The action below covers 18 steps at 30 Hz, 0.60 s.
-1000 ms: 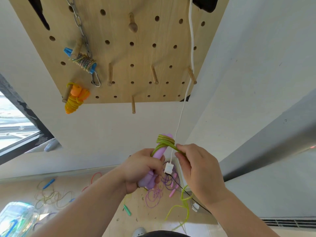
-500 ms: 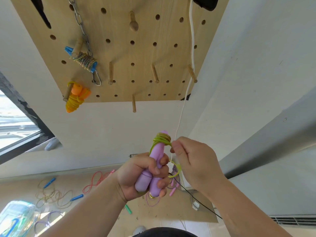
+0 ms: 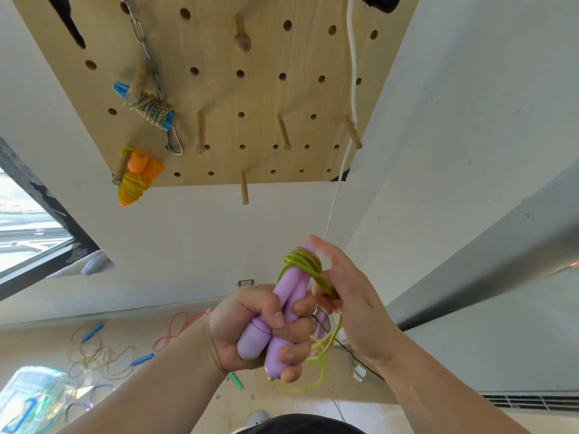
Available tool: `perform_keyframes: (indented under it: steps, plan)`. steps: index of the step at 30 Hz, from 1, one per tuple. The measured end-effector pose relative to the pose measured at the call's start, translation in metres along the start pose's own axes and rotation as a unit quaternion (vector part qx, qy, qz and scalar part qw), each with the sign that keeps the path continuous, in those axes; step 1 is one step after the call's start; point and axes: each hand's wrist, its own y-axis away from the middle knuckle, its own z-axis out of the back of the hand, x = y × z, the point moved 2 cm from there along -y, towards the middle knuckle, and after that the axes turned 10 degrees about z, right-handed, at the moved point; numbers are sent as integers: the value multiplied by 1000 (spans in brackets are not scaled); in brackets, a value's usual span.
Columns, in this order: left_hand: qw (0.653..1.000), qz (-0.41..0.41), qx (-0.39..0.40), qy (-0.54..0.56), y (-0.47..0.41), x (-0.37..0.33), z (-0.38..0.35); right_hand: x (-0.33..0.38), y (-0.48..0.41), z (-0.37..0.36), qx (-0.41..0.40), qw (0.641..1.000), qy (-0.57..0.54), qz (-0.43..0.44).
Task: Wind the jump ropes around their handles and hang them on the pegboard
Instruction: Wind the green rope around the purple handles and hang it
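My left hand (image 3: 266, 327) grips two purple jump-rope handles (image 3: 289, 296) held upright side by side. A green rope (image 3: 302, 261) is coiled around their tops, and a loose tail (image 3: 319, 368) hangs below. My right hand (image 3: 351, 296) is beside the handles, its lower fingers curled round a green strand, the forefinger stretched upward. The wooden pegboard (image 3: 257, 95) is above on the wall. A wound blue-handled rope (image 3: 150, 108) and a wound orange-handled yellow rope (image 3: 136, 177) hang on its left pegs.
Several bare wooden pegs (image 3: 283, 131) stick out of the board. A white cable (image 3: 352, 89) hangs down its right side. On the floor lie loose ropes with blue handles (image 3: 94, 352), a red rope (image 3: 178, 327) and a clear plastic box (image 3: 28, 399).
My right hand carried the green strand round the handle tops, adding to the coil, and its forefinger has stretched out. The hanging tail has grown shorter.
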Motion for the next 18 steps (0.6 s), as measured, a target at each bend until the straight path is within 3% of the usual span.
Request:
perform_keyframes:
  steps: [3,8,13,16,18]
  plan:
    - [999,-12,33,10,-2,1,-2,7,-7,-4,27,995,-89,-39]
    - [999,-15,31,16,-4,-2,0,6,-16,11,78,996,-34,-12]
    - [998,-14,48,34,-10,-2,4,12,-19,9,138,985,-98,-47]
    - [999,-23,38,30,-10,-4,8,10,-25,14,113,992,-28,-37]
    - [999,-31,22,30,-9,-5,12,9,-28,21,96,992,76,-26]
